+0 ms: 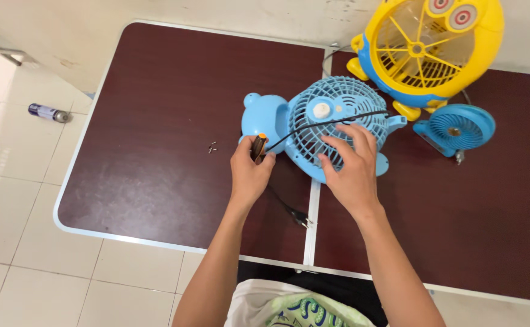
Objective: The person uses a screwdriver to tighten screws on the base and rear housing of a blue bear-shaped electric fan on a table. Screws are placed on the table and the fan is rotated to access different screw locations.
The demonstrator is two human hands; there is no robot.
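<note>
A light blue toy-shaped fan [316, 121] lies on a dark brown folding table [156, 151], its round grille facing up. My right hand [353, 166] rests spread on the grille's lower right edge. My left hand [250, 172] grips a screwdriver with a black and orange handle [259, 145], held just left of the grille. A black cord [331, 123] runs across the grille and ends in a plug [298, 217] near the table's front edge.
A few small screws [212, 147] lie left of the fan. A yellow cartoon-shaped fan [428, 51] stands at the back right, with a small blue fan [459, 127] beside it. A small bottle [48, 112] lies on the tiled floor at left.
</note>
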